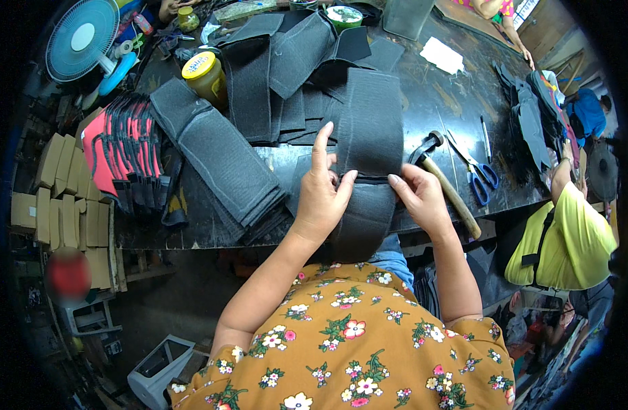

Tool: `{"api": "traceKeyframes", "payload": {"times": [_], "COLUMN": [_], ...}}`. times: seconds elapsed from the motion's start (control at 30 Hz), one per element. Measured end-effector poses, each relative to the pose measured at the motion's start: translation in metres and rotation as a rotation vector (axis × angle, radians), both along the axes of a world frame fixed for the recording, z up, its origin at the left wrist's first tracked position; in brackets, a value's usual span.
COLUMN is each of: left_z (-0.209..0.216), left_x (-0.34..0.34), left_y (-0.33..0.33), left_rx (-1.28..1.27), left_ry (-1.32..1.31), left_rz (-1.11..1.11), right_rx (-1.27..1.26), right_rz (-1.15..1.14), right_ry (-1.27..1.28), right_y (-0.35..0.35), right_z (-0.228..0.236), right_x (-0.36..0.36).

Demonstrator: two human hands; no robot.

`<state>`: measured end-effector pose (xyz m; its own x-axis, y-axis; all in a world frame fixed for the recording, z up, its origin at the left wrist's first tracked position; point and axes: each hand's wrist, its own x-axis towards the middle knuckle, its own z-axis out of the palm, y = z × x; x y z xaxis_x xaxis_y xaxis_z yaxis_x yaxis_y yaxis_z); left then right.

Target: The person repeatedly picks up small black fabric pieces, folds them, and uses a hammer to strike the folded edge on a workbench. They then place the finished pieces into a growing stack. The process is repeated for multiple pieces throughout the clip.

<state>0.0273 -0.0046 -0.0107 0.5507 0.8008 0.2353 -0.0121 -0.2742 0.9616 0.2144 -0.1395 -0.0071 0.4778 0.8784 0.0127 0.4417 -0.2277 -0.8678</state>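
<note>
A long black textile strip [372,113] lies over the front edge of the table, with a crosswise fold or seam at its middle. My left hand [321,188] pinches its left edge at that seam, thumb on top, index finger pointing up, other fingers partly hidden. At the same seam on the right edge, my right hand [422,195] grips the strip between thumb and curled fingers. The strip's lower half hangs toward my lap. Just beyond my right hand rests a hammer [450,195] with a wooden handle.
Blue-handled scissors [481,181] lie right of the hammer. Stacked black strips [225,164] and red-and-black pieces [126,150] sit left. More black pieces [249,89] pile up behind a yellow-lidded jar [206,78]. A person in a yellow top [566,239] works at the right.
</note>
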Motion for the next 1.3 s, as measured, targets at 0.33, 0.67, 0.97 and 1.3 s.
{"api": "traceKeyframes", "payload": {"times": [0.33, 0.67, 0.97, 1.3], "left_z": [0.004, 0.004, -0.014, -0.011], "left_x": [-0.022, -0.022, -0.023, -0.022], "left_y": [0.025, 0.023, 0.026, 0.026], "left_rx": [0.311, 0.424, 0.507, 0.405], "left_ry": [0.301, 0.382, 0.485, 0.453], "left_rz": [-0.173, -0.179, -0.082, -0.069], "right_rx": [-0.185, 0.078, -0.094, -0.025], "right_rz": [-0.281, -0.051, 0.093, 0.161], "right_ry": [-0.822, -0.454, -0.392, -0.456], "right_y": [-0.089, -0.076, -0.046, -0.027], "right_z": [-0.013, 0.031, 0.049, 0.048], "right_x": [0.057, -0.014, -0.047, -0.055]}}
